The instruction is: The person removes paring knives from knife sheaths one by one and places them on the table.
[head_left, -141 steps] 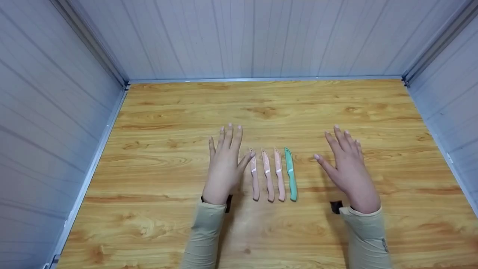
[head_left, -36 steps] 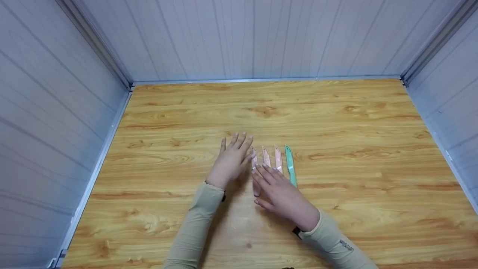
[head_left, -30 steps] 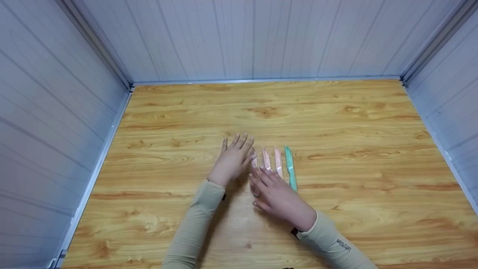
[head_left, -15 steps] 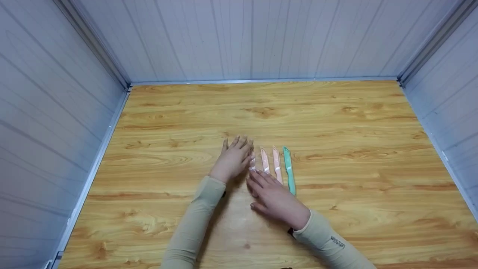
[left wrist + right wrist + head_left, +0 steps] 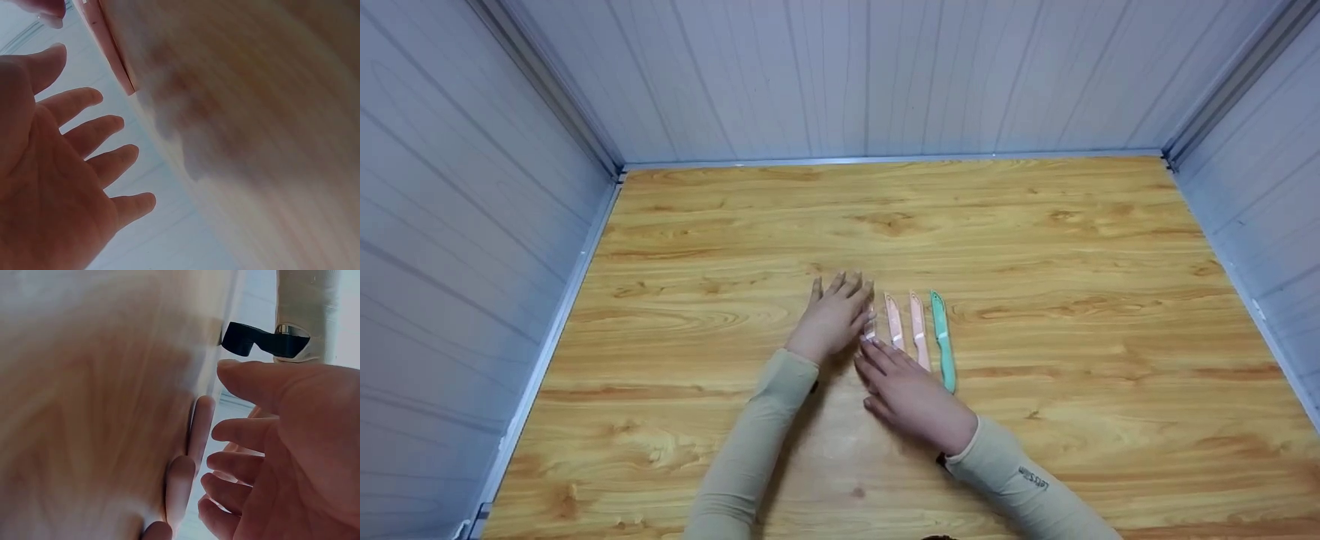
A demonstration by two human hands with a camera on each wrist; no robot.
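Observation:
Three pink knives and one green knife (image 5: 943, 341) lie side by side on the table, blades pointing away. My left hand (image 5: 831, 319) is spread beside the leftmost pink knife (image 5: 871, 328), its thumb over that blade. In the left wrist view the fingers show relaxed and apart from a pink knife (image 5: 109, 48). My right hand (image 5: 916, 391) hovers over the pink handles, hiding most of them; the middle pink knife (image 5: 893, 319) and the right pink knife (image 5: 917, 322) show their blades. In the right wrist view, its loosely bent fingers hold nothing above a pink handle (image 5: 180, 486).
The wood-grain table (image 5: 1072, 300) is bounded by a pale panelled back wall (image 5: 840, 82), a left wall (image 5: 457, 225) and a right wall (image 5: 1260, 187). A dark wrist device (image 5: 264, 340) on the left sleeve shows in the right wrist view.
Since the earliest frame, my right hand has moved left over the handles and my left hand has angled rightward. In the last second both shifted slightly closer together. The knives look unmoved.

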